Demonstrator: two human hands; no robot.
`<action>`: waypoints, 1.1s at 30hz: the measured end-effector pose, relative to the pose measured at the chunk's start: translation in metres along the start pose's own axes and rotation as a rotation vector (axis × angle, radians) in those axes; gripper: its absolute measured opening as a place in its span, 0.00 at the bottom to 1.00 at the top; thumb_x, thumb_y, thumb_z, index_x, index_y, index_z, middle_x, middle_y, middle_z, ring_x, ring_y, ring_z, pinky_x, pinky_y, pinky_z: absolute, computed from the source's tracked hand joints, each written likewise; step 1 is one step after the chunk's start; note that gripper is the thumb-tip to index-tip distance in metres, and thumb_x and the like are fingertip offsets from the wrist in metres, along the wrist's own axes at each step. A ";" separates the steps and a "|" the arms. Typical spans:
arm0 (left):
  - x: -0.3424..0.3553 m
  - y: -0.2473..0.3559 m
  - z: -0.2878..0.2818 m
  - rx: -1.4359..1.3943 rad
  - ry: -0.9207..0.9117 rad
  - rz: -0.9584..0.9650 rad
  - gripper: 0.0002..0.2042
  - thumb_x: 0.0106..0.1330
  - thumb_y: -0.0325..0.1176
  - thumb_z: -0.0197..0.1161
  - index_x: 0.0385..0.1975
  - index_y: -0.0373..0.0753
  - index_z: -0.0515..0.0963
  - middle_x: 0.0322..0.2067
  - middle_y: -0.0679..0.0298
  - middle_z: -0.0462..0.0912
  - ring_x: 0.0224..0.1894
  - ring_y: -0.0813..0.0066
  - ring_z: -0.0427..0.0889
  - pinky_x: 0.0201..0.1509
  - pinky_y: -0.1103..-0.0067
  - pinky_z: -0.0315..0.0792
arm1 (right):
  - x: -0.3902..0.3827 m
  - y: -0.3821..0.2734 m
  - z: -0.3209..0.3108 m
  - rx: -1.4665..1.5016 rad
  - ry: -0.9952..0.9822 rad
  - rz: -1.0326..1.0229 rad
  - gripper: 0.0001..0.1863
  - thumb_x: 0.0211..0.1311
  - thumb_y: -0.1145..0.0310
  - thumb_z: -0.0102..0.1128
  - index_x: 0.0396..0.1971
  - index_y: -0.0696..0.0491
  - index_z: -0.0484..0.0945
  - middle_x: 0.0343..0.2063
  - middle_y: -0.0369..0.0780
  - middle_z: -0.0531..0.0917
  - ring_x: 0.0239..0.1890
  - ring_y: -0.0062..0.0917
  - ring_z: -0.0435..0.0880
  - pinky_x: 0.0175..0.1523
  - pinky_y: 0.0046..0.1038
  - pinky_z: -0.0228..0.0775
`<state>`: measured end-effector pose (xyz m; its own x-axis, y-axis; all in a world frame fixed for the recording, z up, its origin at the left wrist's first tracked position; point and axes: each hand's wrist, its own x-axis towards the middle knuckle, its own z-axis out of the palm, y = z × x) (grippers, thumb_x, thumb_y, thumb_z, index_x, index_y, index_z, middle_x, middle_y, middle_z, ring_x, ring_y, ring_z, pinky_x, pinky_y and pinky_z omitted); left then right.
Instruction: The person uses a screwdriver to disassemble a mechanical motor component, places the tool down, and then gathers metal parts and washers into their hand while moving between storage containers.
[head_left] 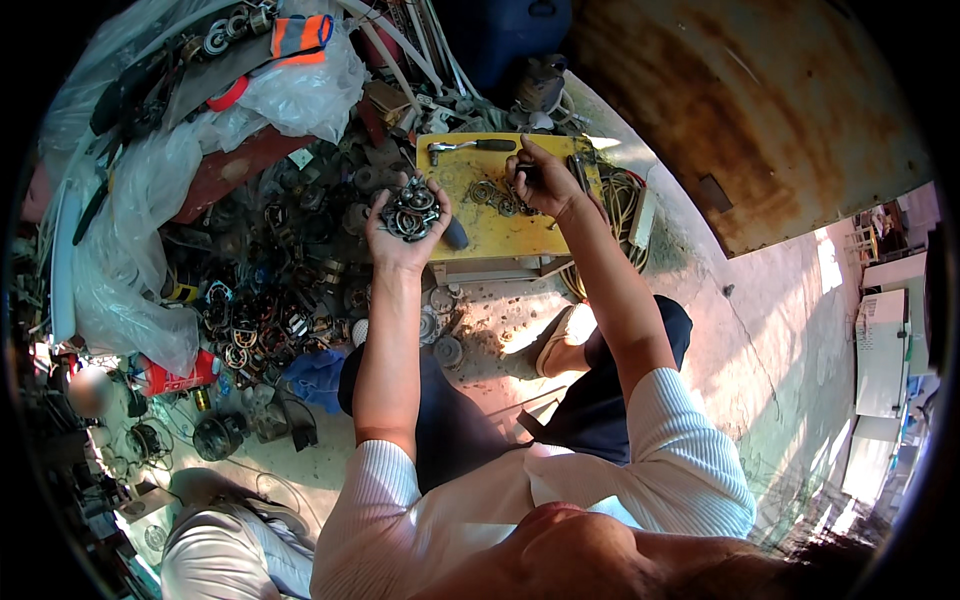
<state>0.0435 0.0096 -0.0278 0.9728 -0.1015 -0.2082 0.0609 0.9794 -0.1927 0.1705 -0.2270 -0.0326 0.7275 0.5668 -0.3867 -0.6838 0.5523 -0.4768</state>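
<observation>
Head view looked down past the person's chest at both bare forearms reaching forward. The left hand (405, 225) was turned palm up, its fingers (440, 205) curled loosely around a bunch of dark metal rings (410, 212) that lay piled in the palm; how many rings there were could not be made out, as they overlapped into one dark cluster. Just beyond the right fingers (520, 165) stood a yellow surface (490, 235), scuffed and stained. The right hand (545, 185) hovered over it with its fingers clenched on a small dark tool (530, 172), most of which was hidden inside the grip, so its kind could not be told. Between the two hands, near the right fingertips, a few more loose rings (495, 195) lay on the yellow surface. Beyond the fingers, at the far edge of the surface, lay a ratchet wrench (468, 146) with a dark handle.

Left of the left fingers the ground was covered by a heap of dark metal parts (265, 295), too tangled and shadowed to separate. Crumpled clear plastic sheeting (130, 240) draped over part of it and hid what was beneath. Right of the right fingers a coil of cable (620, 205) was partly hidden behind the wrist and the surface. A rusted metal sheet (740, 110) rose beyond, cut off by the black rim of the picture. Below the forearms the person's sandalled foot (560, 340) showed, half covered by the dark trouser leg.
</observation>
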 end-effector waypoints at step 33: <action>-0.004 -0.001 0.004 -0.020 0.005 0.001 0.16 0.67 0.37 0.50 0.50 0.40 0.74 0.51 0.51 0.77 0.53 0.52 0.74 0.58 0.58 0.66 | 0.003 0.013 -0.008 -0.750 0.166 -0.292 0.13 0.56 0.65 0.70 0.37 0.54 0.79 0.27 0.37 0.79 0.28 0.22 0.78 0.30 0.23 0.73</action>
<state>0.0404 0.0101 -0.0228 0.9717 -0.1019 -0.2132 0.0559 0.9758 -0.2116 0.1641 -0.2228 -0.0466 0.9093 0.3330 -0.2495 -0.2891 0.0746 -0.9544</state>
